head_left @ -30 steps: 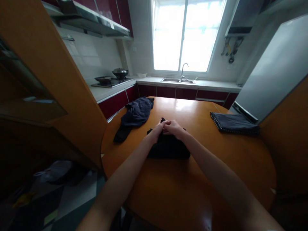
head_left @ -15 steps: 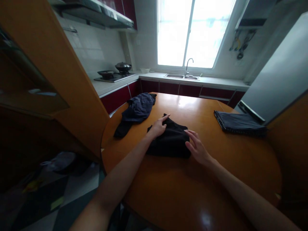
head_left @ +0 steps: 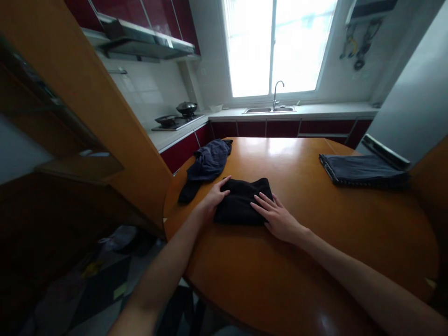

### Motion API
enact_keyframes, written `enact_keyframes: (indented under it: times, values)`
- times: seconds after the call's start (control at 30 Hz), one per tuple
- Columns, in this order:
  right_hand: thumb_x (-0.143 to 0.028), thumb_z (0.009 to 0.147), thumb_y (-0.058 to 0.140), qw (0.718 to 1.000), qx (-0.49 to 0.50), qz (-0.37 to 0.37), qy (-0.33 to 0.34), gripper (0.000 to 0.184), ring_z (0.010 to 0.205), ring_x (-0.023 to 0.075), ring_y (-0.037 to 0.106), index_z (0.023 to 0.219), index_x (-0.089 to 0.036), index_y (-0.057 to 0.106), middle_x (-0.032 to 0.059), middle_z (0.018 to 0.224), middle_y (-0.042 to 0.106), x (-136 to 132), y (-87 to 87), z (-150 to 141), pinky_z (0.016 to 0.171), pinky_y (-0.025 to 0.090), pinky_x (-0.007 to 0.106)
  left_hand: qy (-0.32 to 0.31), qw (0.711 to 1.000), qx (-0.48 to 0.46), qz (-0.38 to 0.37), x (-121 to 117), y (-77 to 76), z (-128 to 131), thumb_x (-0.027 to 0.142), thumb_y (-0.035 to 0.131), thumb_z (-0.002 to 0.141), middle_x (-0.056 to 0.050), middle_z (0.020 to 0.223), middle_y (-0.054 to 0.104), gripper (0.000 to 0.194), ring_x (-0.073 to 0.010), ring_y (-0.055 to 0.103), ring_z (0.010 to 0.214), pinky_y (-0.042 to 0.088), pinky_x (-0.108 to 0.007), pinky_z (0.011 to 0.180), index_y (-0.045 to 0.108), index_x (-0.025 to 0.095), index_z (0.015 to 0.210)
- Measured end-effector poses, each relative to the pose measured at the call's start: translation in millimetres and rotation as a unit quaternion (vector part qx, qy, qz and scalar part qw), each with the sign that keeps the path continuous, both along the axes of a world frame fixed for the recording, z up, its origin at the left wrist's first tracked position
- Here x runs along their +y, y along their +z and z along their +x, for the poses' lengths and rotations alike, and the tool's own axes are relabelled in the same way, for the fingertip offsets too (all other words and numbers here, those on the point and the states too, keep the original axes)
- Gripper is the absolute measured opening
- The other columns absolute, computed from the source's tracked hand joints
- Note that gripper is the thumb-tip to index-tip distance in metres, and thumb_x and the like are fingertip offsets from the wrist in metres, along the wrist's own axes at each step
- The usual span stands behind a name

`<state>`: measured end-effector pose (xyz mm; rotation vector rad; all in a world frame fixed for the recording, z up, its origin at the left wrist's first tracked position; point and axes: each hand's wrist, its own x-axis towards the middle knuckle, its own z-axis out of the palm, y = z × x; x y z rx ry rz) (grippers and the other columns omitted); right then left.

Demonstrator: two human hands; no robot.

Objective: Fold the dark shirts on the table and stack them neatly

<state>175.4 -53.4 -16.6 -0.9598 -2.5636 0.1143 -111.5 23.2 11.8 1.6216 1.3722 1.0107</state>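
A folded black garment lies on the round wooden table in front of me. My left hand rests flat on its left edge, fingers stretched out. My right hand lies flat on its right side, fingers spread. Neither hand grips anything.
A crumpled dark blue garment lies at the table's far left. Folded grey-blue jeans sit at the far right. A wooden cabinet panel stands close on the left. Behind are a counter with a sink and a stove.
My hands went from together at the garment's far edge to apart, one on each side. The black garment now looks flatter and more compact. The camera view has shifted.
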Motion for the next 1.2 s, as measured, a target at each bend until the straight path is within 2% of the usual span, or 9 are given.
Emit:
enact_keyframes:
  times: [0.17, 0.43, 0.63, 0.73, 0.83, 0.93, 1.0, 1.1, 1.2]
  values:
    - [-0.028, 0.093, 0.052, 1.0, -0.003, 0.012, -0.009, 0.067, 0.153, 0.0296, 0.016, 0.157, -0.025, 0.032, 0.0104, 0.164, 0.029, -5.4, 1.3, -6.5, 0.121, 0.018, 0.06, -0.001, 0.997, -0.072, -0.023, -3.0, -10.1, -5.6, 0.016, 0.064, 0.084, -0.005, 0.152, 0.051, 0.072, -0.0224, 0.055, 0.133, 0.045, -0.035, 0.111, 0.042, 0.025, 0.152]
    - [-0.022, 0.097, 0.05, 0.999, -0.01, 0.049, -0.018, 0.061, 0.153, 0.0287, 0.018, 0.156, -0.03, 0.035, 0.0073, 0.164, 0.028, -6.0, -6.2, -17.3, 0.121, 0.019, 0.059, -0.005, 0.984, -0.142, -0.11, 1.6, -8.4, -8.2, 0.017, 0.067, 0.085, -0.006, 0.144, 0.059, 0.078, -0.0235, 0.064, 0.121, 0.055, -0.037, 0.099, 0.035, 0.028, 0.155]
    - [-0.021, 0.097, 0.048, 0.998, -0.027, 0.055, -0.019, 0.06, 0.152, 0.0308, 0.019, 0.155, -0.029, 0.037, 0.0084, 0.164, 0.029, -7.8, -6.1, -18.6, 0.12, 0.019, 0.062, -0.081, 0.994, -0.057, -0.05, -10.4, -5.3, -22.2, 0.034, 0.078, 0.078, -0.004, 0.155, 0.046, 0.094, -0.0245, 0.052, 0.136, 0.046, -0.037, 0.109, 0.028, 0.034, 0.157]
    - [-0.021, 0.097, 0.048, 0.998, -0.033, 0.058, -0.021, 0.06, 0.153, 0.0311, 0.019, 0.155, -0.028, 0.036, 0.009, 0.164, 0.028, -8.1, -6.5, -19.6, 0.12, 0.019, 0.062, -0.121, 0.993, -0.002, -0.005, -15.6, -0.5, -31.1, 0.031, 0.084, 0.069, -0.006, 0.16, 0.038, 0.106, -0.0264, 0.042, 0.143, 0.038, -0.038, 0.115, 0.028, 0.029, 0.158]
    - [-0.023, 0.097, 0.048, 0.998, -0.028, 0.059, -0.023, 0.059, 0.153, 0.0312, 0.018, 0.155, -0.028, 0.036, 0.0095, 0.164, 0.029, -7.6, -6.8, -21.1, 0.12, 0.018, 0.062, -0.108, 0.993, 0.046, -0.002, -15.6, 2.1, -33.6, 0.027, 0.082, 0.069, -0.009, 0.157, 0.042, 0.101, -0.027, 0.046, 0.14, 0.038, -0.038, 0.116, 0.033, 0.024, 0.157]
    - [-0.024, 0.097, 0.048, 0.998, -0.026, 0.054, -0.03, 0.057, 0.152, 0.0315, 0.02, 0.154, -0.026, 0.039, 0.0109, 0.162, 0.032, -7.2, -6.1, -23.1, 0.12, 0.018, 0.062, 0.023, 0.988, 0.148, 0.027, -14.6, 3.7, -17.6, 0.024, 0.075, 0.077, -0.013, 0.154, 0.045, 0.081, -0.0307, 0.046, 0.139, 0.034, -0.043, 0.118, 0.043, 0.019, 0.152]
    - [-0.024, 0.097, 0.048, 0.998, -0.026, 0.049, -0.034, 0.057, 0.152, 0.0313, 0.022, 0.154, -0.026, 0.04, 0.0115, 0.162, 0.033, -7.3, -5.4, -24.2, 0.12, 0.018, 0.062, 0.094, 0.968, 0.218, 0.075, -15.9, 4.1, 5.9, 0.022, 0.063, 0.087, -0.014, 0.157, 0.04, 0.065, -0.032, 0.04, 0.143, 0.027, -0.045, 0.121, 0.046, 0.018, 0.15]
    - [-0.026, 0.096, 0.05, 0.998, -0.022, 0.037, -0.038, 0.059, 0.151, 0.0311, 0.023, 0.154, -0.023, 0.039, 0.0123, 0.161, 0.033, -8.4, -4.7, -25.4, 0.121, 0.015, 0.061, 0.028, 0.932, 0.324, 0.161, -19.5, -0.8, 48.3, 0.022, 0.044, 0.098, -0.011, 0.158, 0.039, 0.052, -0.0271, 0.034, 0.147, 0.021, -0.045, 0.123, 0.046, 0.02, 0.15]
    - [-0.032, 0.094, 0.055, 0.999, 0.005, 0.01, -0.031, 0.064, 0.151, 0.0321, 0.023, 0.154, -0.017, 0.039, 0.0157, 0.161, 0.033, -9.3, -4.8, -24.9, 0.122, 0.013, 0.06, -0.079, 0.892, 0.41, 0.172, -19.8, -13.8, 74.6, 0.027, 0.034, 0.103, -0.01, 0.161, 0.036, 0.05, -0.0273, 0.026, 0.151, 0.018, -0.054, 0.122, 0.042, 0.02, 0.152]
